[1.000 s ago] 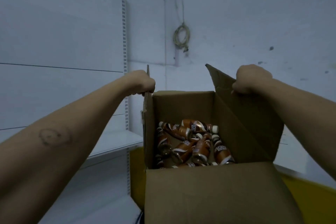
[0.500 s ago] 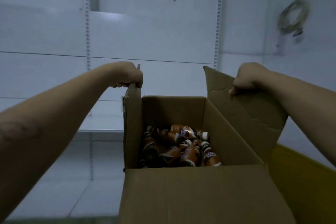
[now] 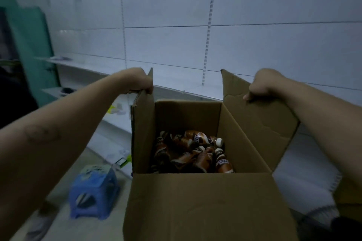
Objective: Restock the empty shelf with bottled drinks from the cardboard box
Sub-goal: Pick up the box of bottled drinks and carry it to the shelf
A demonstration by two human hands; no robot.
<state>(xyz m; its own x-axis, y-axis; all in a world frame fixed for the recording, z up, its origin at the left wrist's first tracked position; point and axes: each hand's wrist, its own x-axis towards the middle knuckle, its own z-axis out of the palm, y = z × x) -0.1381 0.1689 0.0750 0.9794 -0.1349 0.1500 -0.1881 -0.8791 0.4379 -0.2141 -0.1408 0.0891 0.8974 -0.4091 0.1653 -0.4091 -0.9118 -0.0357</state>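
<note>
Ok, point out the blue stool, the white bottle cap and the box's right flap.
blue stool (image 3: 94, 174), head view, seat top
white bottle cap (image 3: 219, 141), head view, cap side
right flap (image 3: 254, 123), head view, inner face

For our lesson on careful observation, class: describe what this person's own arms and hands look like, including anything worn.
Both arms are bare as far as the view shows: no sleeves, gloves, watch or bracelet. No rings show on the left hand or right hand, though the fingers are mostly hidden. The left forearm carries a faint, dark, roundish mark; the right forearm shows none.
</note>
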